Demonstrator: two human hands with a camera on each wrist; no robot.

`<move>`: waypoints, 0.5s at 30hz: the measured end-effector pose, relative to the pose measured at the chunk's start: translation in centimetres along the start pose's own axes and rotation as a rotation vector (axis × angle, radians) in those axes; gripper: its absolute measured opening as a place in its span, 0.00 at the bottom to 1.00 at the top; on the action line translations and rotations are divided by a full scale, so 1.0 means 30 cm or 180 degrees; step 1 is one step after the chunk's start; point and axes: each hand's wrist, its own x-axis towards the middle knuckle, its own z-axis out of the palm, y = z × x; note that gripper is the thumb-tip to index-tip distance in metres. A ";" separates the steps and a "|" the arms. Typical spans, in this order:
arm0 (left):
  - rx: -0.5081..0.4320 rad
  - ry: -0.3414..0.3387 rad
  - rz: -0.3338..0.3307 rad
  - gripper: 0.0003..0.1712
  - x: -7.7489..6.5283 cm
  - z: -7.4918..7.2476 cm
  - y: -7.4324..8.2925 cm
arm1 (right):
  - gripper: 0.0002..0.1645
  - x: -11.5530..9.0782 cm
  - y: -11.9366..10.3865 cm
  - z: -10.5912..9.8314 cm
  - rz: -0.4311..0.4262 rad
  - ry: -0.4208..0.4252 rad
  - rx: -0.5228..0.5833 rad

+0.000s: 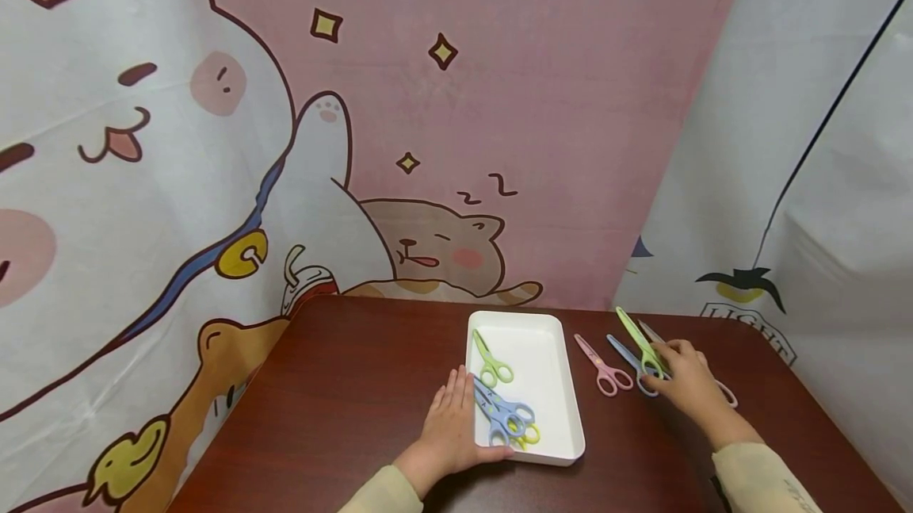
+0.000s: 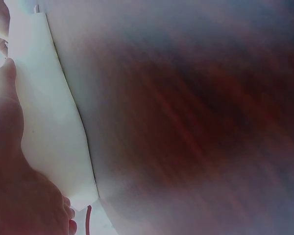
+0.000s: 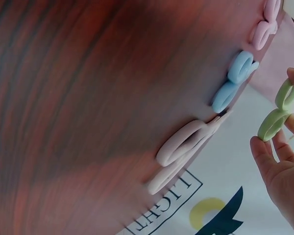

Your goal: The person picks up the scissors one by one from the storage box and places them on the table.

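Observation:
My right hand [image 1: 688, 386] pinches a pair of light green scissors [image 1: 631, 331] by its handle loops, blades pointing away; the right wrist view has these green scissors [image 3: 280, 113] raised off the table. Beneath and beside them lie blue scissors [image 1: 622, 349] and pale pinkish scissors [image 1: 727, 395], partly hidden by the hand. Pink scissors [image 1: 590, 353] lie further left. With fingers straight, my left hand [image 1: 449, 434] rests along the left side of a white tray [image 1: 556, 386], thumb at its near edge. Inside are green scissors [image 1: 487, 353], overlapping blue scissors [image 1: 509, 408] and a yellow-handled pair [image 1: 532, 434].
A dark reddish-brown table [image 1: 357, 386] carries everything. Behind it hangs a pink cloth [image 1: 571, 101] printed with cartoon cats, and a whitish printed cloth [image 1: 842, 180] is at the right. The table's far edge lies close behind the tray and scissors.

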 end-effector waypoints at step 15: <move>-0.0012 -0.0011 0.0014 0.78 -0.002 -0.008 0.002 | 0.37 -0.021 0.094 -0.007 0.0163 0.0031 -0.0083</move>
